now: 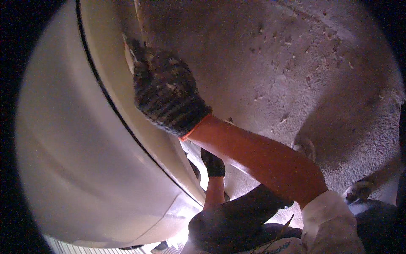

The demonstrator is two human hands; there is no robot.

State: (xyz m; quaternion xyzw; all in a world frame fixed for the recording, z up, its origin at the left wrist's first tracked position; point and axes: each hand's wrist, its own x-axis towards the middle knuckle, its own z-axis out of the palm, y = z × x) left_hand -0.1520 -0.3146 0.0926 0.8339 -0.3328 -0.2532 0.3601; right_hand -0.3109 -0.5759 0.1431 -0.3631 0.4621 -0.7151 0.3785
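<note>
My right hand, in a dark striped knit glove with an orange cuff, is at the lower edge of a pale vehicle body panel. Its fingers are closed on a thin, pale, flat piece lying against the sill; its exact kind does not show. Below the right wrist is my left hand, also in a dark glove, close to the far end of the sill. The right forearm partly covers it, and its fingers are hidden. A dark seam runs along the panel above the sill.
Rough, dusty ground with small scattered bits spreads to the right of the vehicle. My shoes, one nearer the arm and another at the right, stand on it. Dark trousers show below. Bright light comes in beneath the left arm.
</note>
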